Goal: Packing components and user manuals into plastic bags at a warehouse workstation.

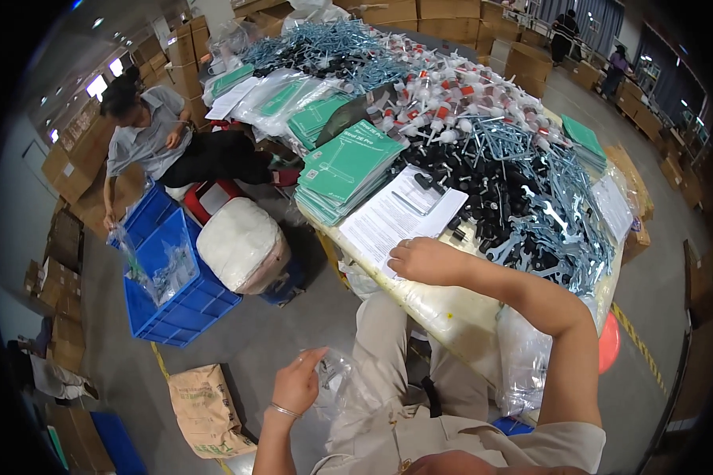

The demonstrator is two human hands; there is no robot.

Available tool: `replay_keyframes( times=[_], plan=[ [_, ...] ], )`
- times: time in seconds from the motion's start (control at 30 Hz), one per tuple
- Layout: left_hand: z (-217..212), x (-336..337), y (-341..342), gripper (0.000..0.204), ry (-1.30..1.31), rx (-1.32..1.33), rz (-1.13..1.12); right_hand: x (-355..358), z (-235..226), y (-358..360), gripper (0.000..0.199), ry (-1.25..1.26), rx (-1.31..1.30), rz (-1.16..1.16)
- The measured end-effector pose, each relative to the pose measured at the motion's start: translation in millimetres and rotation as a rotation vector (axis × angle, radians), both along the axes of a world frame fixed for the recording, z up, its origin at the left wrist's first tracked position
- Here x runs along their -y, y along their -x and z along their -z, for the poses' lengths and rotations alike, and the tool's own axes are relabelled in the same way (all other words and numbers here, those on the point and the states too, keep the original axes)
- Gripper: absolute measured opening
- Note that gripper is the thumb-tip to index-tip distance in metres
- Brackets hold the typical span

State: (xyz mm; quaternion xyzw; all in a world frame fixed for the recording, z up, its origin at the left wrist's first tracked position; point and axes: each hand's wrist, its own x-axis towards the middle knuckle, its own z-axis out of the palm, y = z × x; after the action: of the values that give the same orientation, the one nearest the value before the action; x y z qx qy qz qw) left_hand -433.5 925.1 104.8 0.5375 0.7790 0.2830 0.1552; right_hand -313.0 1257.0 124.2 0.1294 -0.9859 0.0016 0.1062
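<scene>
My left hand [297,385], low in front of my lap, has its fingers closed on the edge of a clear plastic bag [338,386]. At the table's near edge my right hand [417,261] rests on the lower corner of a stack of printed sheets [388,219]. Its fingers are curled together, and what they pinch, if anything, is hidden. Thin metal pieces and a black part [426,182] lie on the sheets. Green booklets [348,168] are stacked to the left. Small metal wrenches [561,212] and black parts [483,186] heap up to the right.
Small white-capped bottles [451,99] and thin metal rods [348,51] cover the far table [444,313]. At left stand a padded stool [242,237], a blue crate [186,289] and a seated person [154,131] reaching into crates. A brown paper sack [207,408] lies on the floor.
</scene>
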Motion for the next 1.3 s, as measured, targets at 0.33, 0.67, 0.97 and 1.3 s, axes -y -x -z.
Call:
replay_keyframes(
  times=[0.33, 0.67, 0.97, 1.3],
  plan=[
    [3.0, -8.7, -5.3, 0.042, 0.009, 0.072, -0.001, -37.2, -26.1, 10.7, 0.010, 0.702, -0.486, 0.559],
    [27.6, -20.3, 1.5, 0.031, -0.009, 0.774, 0.005, 20.1, -76.2, -28.9, 0.018, 1.155, -0.458, 0.385],
    [42.5, -31.9, 14.1, 0.028, -0.110, 1.595, -0.285, 101.4, -42.2, -15.9, 0.024, 1.000, 0.825, -0.391],
    [68.7, 12.1, 0.2, 0.030, -0.144, 1.321, -0.370, -35.1, -72.0, 103.1, 0.060, 0.075, -0.015, 0.372]
  ],
)
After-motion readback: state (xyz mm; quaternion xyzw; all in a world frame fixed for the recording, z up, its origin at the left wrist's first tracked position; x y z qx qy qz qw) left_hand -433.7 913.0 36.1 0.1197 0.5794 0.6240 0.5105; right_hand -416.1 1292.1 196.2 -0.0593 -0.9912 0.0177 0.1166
